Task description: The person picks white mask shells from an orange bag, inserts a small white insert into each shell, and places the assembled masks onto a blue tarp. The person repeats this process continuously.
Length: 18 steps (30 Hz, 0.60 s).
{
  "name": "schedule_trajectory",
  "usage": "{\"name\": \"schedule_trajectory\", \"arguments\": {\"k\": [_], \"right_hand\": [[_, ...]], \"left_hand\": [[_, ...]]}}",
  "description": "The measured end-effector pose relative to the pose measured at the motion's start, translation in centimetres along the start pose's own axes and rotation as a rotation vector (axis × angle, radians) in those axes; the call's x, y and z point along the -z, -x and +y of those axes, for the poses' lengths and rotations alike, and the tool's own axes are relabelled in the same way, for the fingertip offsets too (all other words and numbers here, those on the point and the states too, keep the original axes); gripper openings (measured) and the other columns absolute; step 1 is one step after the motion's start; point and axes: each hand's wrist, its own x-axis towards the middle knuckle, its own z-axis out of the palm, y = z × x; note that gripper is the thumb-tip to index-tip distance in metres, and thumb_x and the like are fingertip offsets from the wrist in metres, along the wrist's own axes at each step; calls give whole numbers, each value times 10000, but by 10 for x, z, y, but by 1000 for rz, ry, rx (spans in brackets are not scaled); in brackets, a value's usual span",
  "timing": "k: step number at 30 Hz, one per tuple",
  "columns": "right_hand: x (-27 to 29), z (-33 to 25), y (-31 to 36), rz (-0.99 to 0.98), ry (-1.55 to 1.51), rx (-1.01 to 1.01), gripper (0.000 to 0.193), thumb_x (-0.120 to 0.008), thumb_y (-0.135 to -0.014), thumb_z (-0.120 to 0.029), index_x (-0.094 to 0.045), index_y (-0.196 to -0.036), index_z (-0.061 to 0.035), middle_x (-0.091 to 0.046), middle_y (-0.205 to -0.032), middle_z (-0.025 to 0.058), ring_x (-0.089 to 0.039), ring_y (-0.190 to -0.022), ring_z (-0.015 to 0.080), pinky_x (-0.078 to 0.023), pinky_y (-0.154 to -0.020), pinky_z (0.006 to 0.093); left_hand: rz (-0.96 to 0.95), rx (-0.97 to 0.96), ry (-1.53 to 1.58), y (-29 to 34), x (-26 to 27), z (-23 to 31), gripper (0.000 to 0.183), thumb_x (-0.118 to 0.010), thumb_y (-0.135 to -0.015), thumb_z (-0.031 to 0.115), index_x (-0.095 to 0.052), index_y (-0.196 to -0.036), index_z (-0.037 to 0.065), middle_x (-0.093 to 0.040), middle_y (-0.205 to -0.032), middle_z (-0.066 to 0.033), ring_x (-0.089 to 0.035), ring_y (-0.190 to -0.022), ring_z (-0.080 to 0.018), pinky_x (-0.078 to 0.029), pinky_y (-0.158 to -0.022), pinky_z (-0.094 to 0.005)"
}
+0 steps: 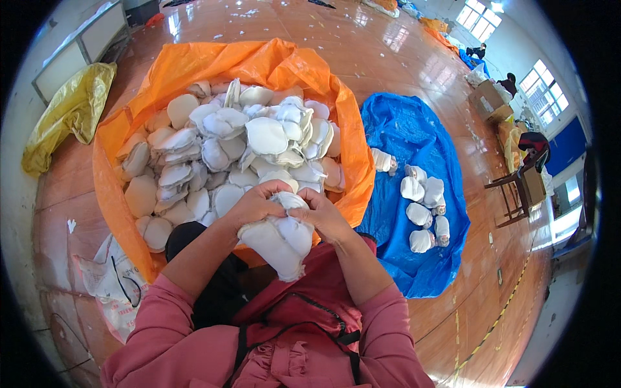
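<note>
Over my lap, both hands grip a small bunch of white, rounded fabric pads (275, 244), folded and overlapping each other. My left hand (260, 203) has its fingers closed on the upper left edge. On the upper right, my right hand (321, 215) pinches the same bunch with thumb and fingers. Just beyond them, a large heap of similar white pads (266, 136) fills an open orange plastic sack (349, 132). Some heap pads lie in stacks, others singly. The exact kind of pad cannot be told.
To the right, a blue plastic sheet (388, 129) carries several rolled white bundles (419, 213). A white printed sack (116, 284) lies at lower left, and a yellow sack (74, 107) by the wall. A chair (514, 194) and a cardboard box (490, 100) stand further right.
</note>
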Motion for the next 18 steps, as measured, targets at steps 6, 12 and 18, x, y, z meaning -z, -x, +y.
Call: {"name": "schedule_trajectory", "arguments": {"k": [6,12,18], "right_hand": [[11,17,-16,189,42,16,218,-701,-841,-110,-579,-1004,-32,-584,-881,14,-551,-789,95,-454,-672,234],[18,8,-12,371,-66,44,184,-679,-811,-49,-583,-968,-32,-603,-842,35,-574,-708,110,-477,-614,250],[21,-4,-11,342,-240,1,230,-639,-782,19,-567,-995,-28,-632,-864,74,-625,-724,160,-527,-642,279]], "left_hand": [[-26,-70,10,-12,3,-11,571,-703,-700,-1,-538,-1242,70,-604,-1074,-26,-581,-962,-133,-474,-821,-286],[-204,-145,-203,10,-19,18,787,-758,-679,83,-431,-1393,118,-487,-1248,-71,-486,-1147,-189,-401,-977,-313],[-133,-441,-809,12,-33,12,755,-856,-665,183,-517,-1337,122,-431,-1234,-116,-461,-1175,-271,-390,-1001,-347]]}}
